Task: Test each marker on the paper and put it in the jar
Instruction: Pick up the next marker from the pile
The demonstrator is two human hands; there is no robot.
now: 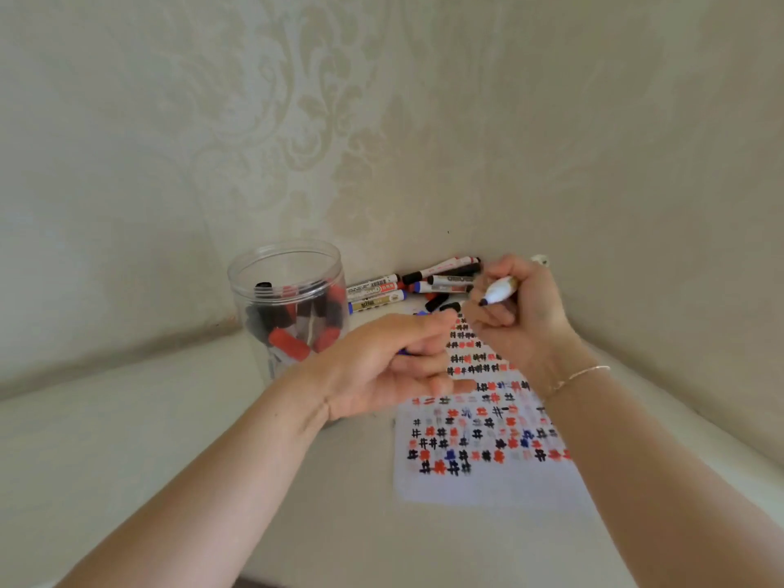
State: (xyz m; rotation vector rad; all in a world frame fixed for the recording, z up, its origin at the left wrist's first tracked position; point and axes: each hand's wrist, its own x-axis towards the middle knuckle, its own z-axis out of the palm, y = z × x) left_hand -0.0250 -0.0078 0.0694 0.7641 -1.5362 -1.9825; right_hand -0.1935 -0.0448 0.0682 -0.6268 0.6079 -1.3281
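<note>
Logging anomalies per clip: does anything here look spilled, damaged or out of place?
Nothing stands out. The clear plastic jar stands upright with markers inside, untested markers lie piled by the wall, and the right hand holds an uncapped blue marker above the marked white paper.

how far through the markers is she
Done: many capped markers stand in the jar, and the paper is full of test marks. In hand: the right hand holds an uncapped marker; the left hand pinches something blue, likely its cap. Left: a pile by the wall.
</note>
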